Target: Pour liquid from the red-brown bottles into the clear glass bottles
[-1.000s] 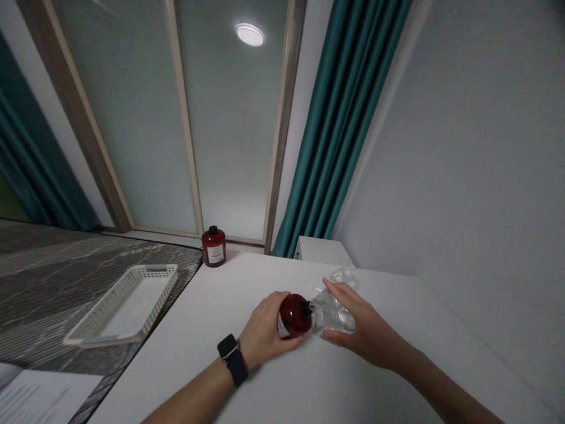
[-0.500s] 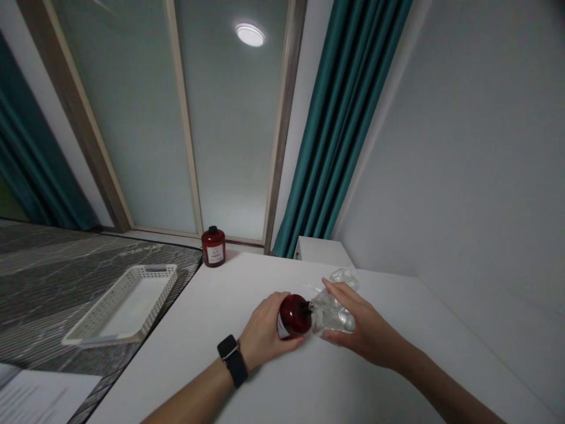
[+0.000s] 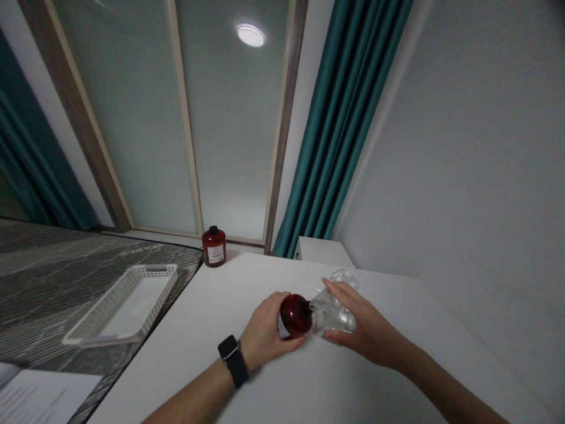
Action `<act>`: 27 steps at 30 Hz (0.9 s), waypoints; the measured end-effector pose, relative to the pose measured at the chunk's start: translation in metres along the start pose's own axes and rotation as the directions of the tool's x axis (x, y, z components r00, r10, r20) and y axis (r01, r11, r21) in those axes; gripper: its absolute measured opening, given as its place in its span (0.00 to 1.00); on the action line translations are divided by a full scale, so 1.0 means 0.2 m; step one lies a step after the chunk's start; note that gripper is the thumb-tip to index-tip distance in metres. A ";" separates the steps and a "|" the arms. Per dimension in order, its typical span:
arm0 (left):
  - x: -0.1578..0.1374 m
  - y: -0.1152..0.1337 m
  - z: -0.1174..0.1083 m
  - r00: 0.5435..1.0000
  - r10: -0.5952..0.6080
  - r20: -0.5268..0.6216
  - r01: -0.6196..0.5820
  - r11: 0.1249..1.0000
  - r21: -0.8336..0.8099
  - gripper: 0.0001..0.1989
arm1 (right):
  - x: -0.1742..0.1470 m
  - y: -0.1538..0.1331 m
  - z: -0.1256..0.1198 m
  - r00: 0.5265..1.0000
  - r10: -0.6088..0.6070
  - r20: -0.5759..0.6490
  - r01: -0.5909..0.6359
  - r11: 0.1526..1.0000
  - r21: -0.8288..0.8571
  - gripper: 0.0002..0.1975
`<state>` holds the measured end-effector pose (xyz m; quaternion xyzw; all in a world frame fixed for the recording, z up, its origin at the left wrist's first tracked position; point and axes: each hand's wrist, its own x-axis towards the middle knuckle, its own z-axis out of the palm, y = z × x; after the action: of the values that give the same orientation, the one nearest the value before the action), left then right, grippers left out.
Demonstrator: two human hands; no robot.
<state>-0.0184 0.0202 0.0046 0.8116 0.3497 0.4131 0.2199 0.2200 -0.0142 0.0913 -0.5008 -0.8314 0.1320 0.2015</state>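
My left hand (image 3: 267, 330), with a black watch (image 3: 232, 359) on its wrist, is wrapped round a dark red bottle (image 3: 295, 316). The bottle lies tilted over, its dark neck pointing right. A clear, see-through container (image 3: 332, 315) is in the grip of my right hand (image 3: 359, 321), thumb on the near side and fingers over the far side. The bottle's neck meets the left end of the container; whether it goes inside is hard to make out. Behind my right fingers shows more clear, shiny material (image 3: 345, 275), partly hidden.
A second red bottle (image 3: 214, 247) with a black cap and white label stands upright at the far left corner of the white table (image 3: 247, 274). Left of it, lower down, lie a white basket (image 3: 128, 303) and printed paper (image 3: 48, 394). A white cabinet (image 3: 324, 250) stands beyond the table.
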 end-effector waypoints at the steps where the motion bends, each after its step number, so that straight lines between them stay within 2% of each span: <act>1: 0.00 0.00 0.00 1.000 0.001 0.002 -0.001 1.000 0.001 0.36 | 0.00 0.00 0.00 1.000 0.001 0.000 -0.001 1.000 -0.002 0.44; 27: 0.00 0.02 0.00 1.000 -0.027 -0.015 0.027 0.999 -0.021 0.35 | 0.02 -0.02 -0.03 1.000 0.005 0.030 -0.005 1.000 0.000 0.43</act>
<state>-0.0164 0.0174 0.0072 0.8013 0.3579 0.4200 0.2312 0.2187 -0.0124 0.0984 -0.5008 -0.8330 0.1401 0.1888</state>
